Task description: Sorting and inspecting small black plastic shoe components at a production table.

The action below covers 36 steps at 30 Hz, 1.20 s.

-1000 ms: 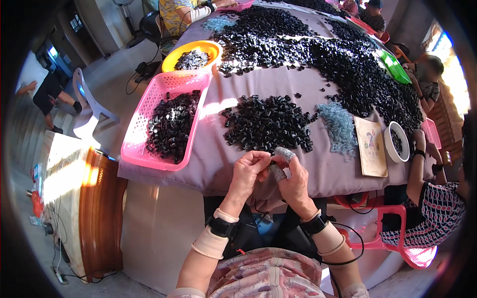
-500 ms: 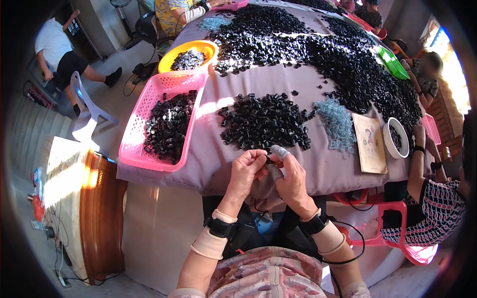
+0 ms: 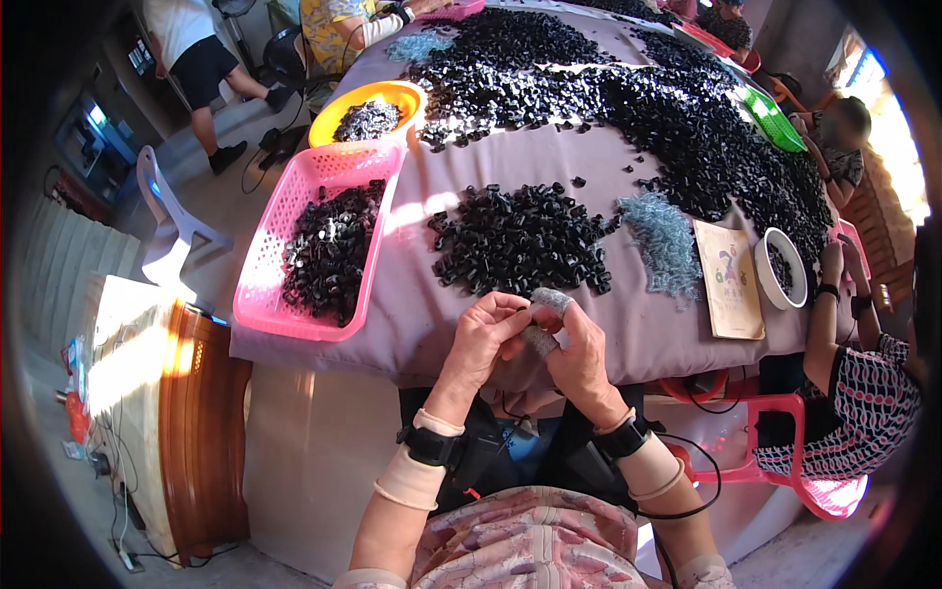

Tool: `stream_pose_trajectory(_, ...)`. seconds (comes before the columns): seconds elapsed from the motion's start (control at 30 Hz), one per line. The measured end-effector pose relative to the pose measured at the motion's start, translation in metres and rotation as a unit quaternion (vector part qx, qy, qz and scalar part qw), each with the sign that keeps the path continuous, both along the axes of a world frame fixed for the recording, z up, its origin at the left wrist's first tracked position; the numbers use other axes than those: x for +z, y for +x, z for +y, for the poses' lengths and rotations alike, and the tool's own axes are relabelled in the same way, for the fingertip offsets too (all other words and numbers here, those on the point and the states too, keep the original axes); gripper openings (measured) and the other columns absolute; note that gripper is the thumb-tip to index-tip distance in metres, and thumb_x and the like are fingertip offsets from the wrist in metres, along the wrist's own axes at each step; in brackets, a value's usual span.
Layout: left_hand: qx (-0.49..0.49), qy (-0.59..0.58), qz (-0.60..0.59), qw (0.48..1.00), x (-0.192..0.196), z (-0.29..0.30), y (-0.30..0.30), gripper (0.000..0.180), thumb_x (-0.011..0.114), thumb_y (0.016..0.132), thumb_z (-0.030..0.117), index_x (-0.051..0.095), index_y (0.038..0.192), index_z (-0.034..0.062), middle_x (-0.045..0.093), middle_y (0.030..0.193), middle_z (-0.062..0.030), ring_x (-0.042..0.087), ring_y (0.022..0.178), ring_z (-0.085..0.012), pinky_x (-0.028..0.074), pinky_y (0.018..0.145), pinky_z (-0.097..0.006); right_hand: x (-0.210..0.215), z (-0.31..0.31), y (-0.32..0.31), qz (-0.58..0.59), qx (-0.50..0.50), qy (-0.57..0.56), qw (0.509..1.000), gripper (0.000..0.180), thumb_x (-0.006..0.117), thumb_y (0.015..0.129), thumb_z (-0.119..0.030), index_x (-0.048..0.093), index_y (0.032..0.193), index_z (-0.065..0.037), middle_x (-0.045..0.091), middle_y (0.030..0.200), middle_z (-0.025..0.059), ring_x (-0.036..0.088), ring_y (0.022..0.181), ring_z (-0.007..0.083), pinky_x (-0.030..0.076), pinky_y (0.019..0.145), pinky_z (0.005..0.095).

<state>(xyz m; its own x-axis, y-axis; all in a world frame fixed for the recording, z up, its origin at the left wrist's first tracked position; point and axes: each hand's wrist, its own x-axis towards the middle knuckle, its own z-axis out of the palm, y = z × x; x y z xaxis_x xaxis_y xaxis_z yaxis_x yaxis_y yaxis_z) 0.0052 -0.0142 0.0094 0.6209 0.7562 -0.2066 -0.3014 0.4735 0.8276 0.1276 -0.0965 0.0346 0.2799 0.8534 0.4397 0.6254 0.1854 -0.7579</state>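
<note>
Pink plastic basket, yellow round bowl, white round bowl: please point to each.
Pink plastic basket (image 3: 263, 263), head view, bare left wall.
Yellow round bowl (image 3: 334, 106), head view, left rim.
White round bowl (image 3: 763, 278), head view, left rim.

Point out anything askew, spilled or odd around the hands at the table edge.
Two things stand out. The pink plastic basket of small black pieces juts past the corner of the mauve cloth-covered table, partly unsupported. A few black pieces lie loose, away from the heaps. The right hand has grey wrapping on two fingers, which meet the left hand.
</note>
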Motion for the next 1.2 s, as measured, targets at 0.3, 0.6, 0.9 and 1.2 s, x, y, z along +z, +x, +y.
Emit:
stream_pose_trajectory(0.3, -0.064, -0.029, -0.003, 0.998, 0.001, 0.005, -0.005, 0.023, 0.063, 0.083, 0.003, 0.049, 0.100, 0.0084, 0.061, 0.080, -0.0034, 0.048, 0.052, -0.0046, 0.035, 0.042, -0.017, -0.010, -0.001, 0.011, 0.091, 0.061, -0.087, 0.990, 0.033, 0.067, 0.073, -0.002, 0.058, 0.105, -0.004, 0.059, 0.086, 0.0107, 0.059, 0.073, 0.0237, 0.049, 0.066, 0.0317)
stream_pose_trajectory(0.6, -0.055, -0.063, 0.011, 0.996, -0.004, 0.007, -0.003, 0.023, 0.065, 0.081, 0.002, 0.049, 0.095, 0.0071, 0.057, 0.076, -0.0032, 0.048, 0.050, -0.0055, 0.037, 0.042, -0.017, -0.014, 0.002, 0.012, 0.175, 0.097, -0.085, 0.976, 0.038, 0.072, 0.074, -0.011, 0.059, 0.110, -0.007, 0.058, 0.088, 0.0079, 0.058, 0.080, 0.0189, 0.047, 0.074, 0.0312)
stream_pose_trajectory(0.9, -0.077, -0.103, -0.038, 0.991, -0.001, 0.003, -0.003, 0.016, 0.062, 0.085, 0.005, 0.054, 0.099, 0.0066, 0.063, 0.086, -0.0052, 0.051, 0.056, -0.0054, 0.039, 0.046, -0.016, -0.014, -0.001, 0.012, 0.199, 0.112, -0.082, 0.970, 0.038, 0.071, 0.077, -0.012, 0.059, 0.113, -0.007, 0.060, 0.093, 0.0055, 0.058, 0.086, 0.0148, 0.046, 0.079, 0.0294)
stream_pose_trajectory(1.2, -0.075, -0.113, -0.012, 0.991, -0.004, -0.001, -0.002, 0.016, 0.061, 0.085, 0.005, 0.054, 0.099, 0.0073, 0.060, 0.081, -0.0026, 0.049, 0.055, -0.0056, 0.038, 0.044, -0.017, -0.013, -0.002, 0.012, 0.279, 0.127, -0.081, 0.948, 0.034, 0.068, 0.079, -0.010, 0.059, 0.112, -0.006, 0.064, 0.094, 0.0058, 0.059, 0.087, 0.0123, 0.047, 0.080, 0.0279)
